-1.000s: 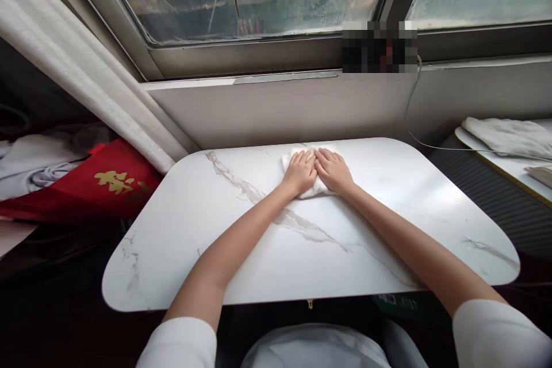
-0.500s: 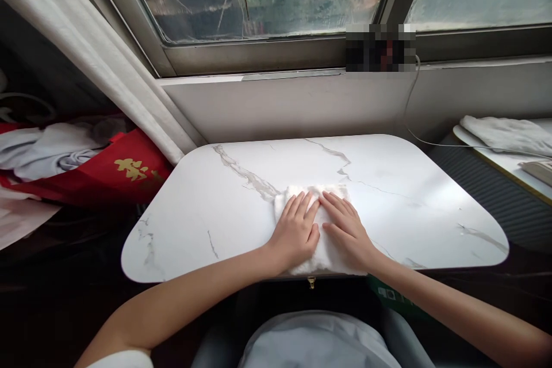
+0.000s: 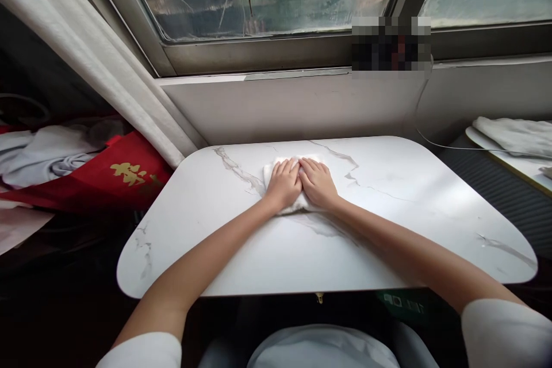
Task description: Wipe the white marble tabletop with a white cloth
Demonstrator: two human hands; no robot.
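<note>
A white cloth point(image 3: 302, 204) lies on a white marble-patterned tabletop point(image 3: 259, 267), toward the far half of its middle. My left hand point(image 3: 283, 185) rests palm down on the left part of the cloth, fingers extended and lying over it. Beside it, my right hand point(image 3: 318, 183) presses on the cloth's right part in the same way, and the fingertips of both hands nearly meet. Much of the cloth is hidden beneath them. Both forearms stretch forward across the tabletop.
Behind the table stand a low wall and a window point(image 3: 276, 0). A pale curtain point(image 3: 99, 52) and a red bag point(image 3: 107, 175) of clothing are at left. To the right, a white cable point(image 3: 457, 147) runs toward a folded white towel point(image 3: 513, 135) on another surface.
Both hands have slid the cloth forward, away from the table's near edge and slightly left. My arms are stretched out farther. The view has shifted a little.
</note>
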